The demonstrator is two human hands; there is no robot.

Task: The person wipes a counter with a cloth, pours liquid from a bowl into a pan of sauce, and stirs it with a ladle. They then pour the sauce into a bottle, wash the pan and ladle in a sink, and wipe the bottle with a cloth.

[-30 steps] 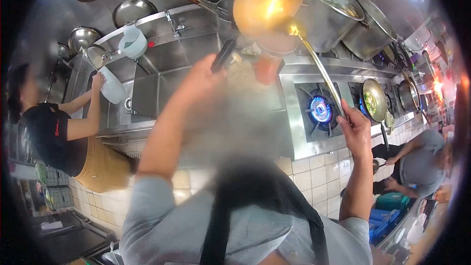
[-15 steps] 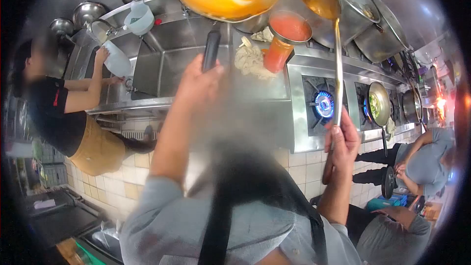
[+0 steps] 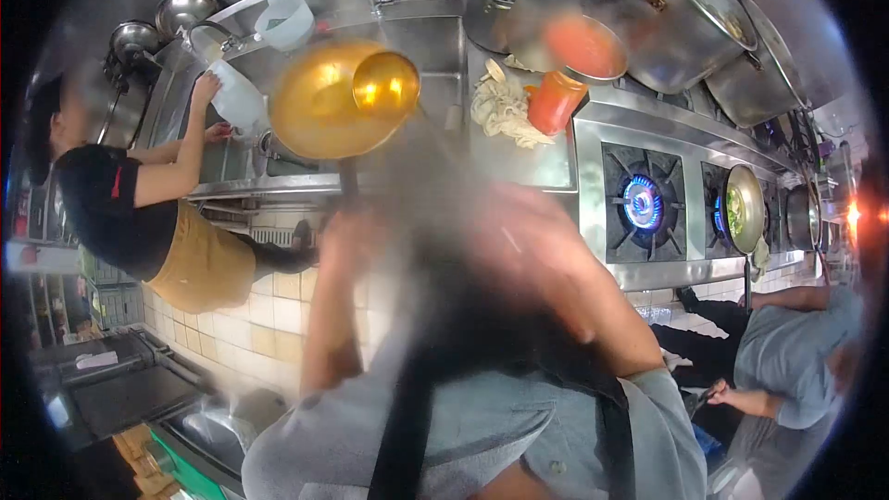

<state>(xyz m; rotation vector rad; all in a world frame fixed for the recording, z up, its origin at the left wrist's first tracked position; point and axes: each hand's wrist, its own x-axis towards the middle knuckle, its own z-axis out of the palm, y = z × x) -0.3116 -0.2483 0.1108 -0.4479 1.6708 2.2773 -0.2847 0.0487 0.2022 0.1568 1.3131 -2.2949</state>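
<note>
My left hand is closed around the dark handle of a frying pan, held over the front of the sink at left. The pan's inside looks golden and shiny; blur keeps me from telling what is in it. A ladle bowl, lit yellow-orange, hangs over the pan's right side. Its long handle runs down, smeared by blur, to my right hand, which is in front of my chest. The fingers of that hand are blurred, but they are wrapped round the ladle's handle end.
A co-worker at left holds a white jug at the sink. A container of red sauce and a crumpled cloth lie right of the sink. A lit burner and a pan of greens are further right. Another person stands lower right.
The pan has come down and left, from the top of the view to over the sink front. The ladle has swung left from above the stove to the pan; both hands have moved lower.
</note>
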